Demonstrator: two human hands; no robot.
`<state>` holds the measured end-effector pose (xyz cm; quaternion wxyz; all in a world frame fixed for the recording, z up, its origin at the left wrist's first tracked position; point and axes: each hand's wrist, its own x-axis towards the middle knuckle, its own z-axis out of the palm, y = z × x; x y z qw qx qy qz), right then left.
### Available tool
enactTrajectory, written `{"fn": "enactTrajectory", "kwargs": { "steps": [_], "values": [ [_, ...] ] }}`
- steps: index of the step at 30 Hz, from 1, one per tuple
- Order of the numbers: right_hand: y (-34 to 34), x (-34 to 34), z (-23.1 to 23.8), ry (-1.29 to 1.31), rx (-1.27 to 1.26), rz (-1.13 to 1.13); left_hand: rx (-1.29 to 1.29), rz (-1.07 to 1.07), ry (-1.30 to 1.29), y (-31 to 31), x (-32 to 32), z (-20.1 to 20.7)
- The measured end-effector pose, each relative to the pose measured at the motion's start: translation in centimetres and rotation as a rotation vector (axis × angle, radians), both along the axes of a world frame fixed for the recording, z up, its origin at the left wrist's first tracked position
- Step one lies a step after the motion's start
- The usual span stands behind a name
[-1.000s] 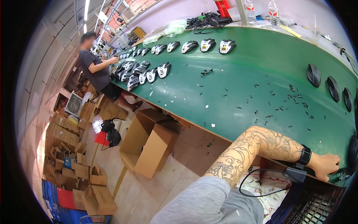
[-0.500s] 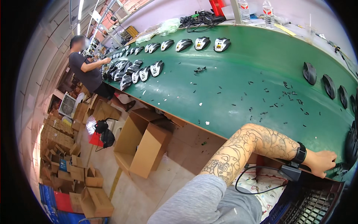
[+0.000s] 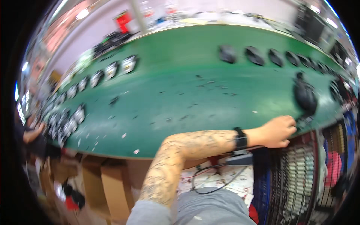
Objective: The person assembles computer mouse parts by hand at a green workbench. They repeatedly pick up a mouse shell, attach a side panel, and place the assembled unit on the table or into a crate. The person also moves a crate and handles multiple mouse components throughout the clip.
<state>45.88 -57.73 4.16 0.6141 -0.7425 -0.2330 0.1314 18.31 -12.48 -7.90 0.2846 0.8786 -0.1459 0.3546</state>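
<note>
My left hand [image 3: 277, 132] is over the green worktable's front edge, its fingers curled in. Whatever may be inside them is hidden. A black strap [image 3: 240, 138] circles the wrist of the tattooed forearm. Just beyond the fingers lies a dark bulky thing [image 3: 305, 97], too blurred to name. Black computer mouse shells [image 3: 255, 55] form a row along the back right. Small black pieces [image 3: 183, 117] are scattered across the middle of the green tabletop [image 3: 157, 78]. My right hand does not show.
White-and-black computer mice [image 3: 112, 69] line the back left, with a cluster [image 3: 69, 125] nearer. Plastic crates [image 3: 296, 176] stand below the front edge at right. A cardboard box [image 3: 112, 187] is on the floor, left. Another person's arm [image 3: 33, 133] appears at far left.
The view has swung to the right, so more black mouse shells and the crates show. My left hand stays near the table's front edge, its fingers still curled.
</note>
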Motion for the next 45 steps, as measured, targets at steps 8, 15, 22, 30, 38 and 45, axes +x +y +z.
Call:
{"fn": "enactTrajectory", "kwargs": {
  "steps": [8, 15, 22, 30, 38, 45],
  "values": [
    [19.7, -8.7, 9.7, 0.153, -0.1, 0.509, 0.096, -0.095, 0.158, -1.0, -0.9, 0.8],
    [38.1, -9.7, 5.3, -0.089, -0.637, 0.563, 0.066, -0.125, 0.229, -0.9, -1.1, 1.2],
    [42.8, -6.8, 2.1, -0.25, -1.145, 0.321, 0.077, 0.006, 0.258, -1.1, -0.7, 1.3],
    [43.1, -7.1, -0.7, -0.452, -1.114, 0.208, -0.044, 0.308, 0.171, -1.0, -0.4, 2.7],
    [34.9, -6.3, 7.6, -0.563, -0.818, 0.421, -0.028, 0.392, 0.274, -0.2, -0.6, 2.8],
    [10.1, 2.6, 10.8, -0.36, -1.041, 0.105, -0.066, 0.41, 0.313, -0.5, -0.5, 2.6]
  ]
}}
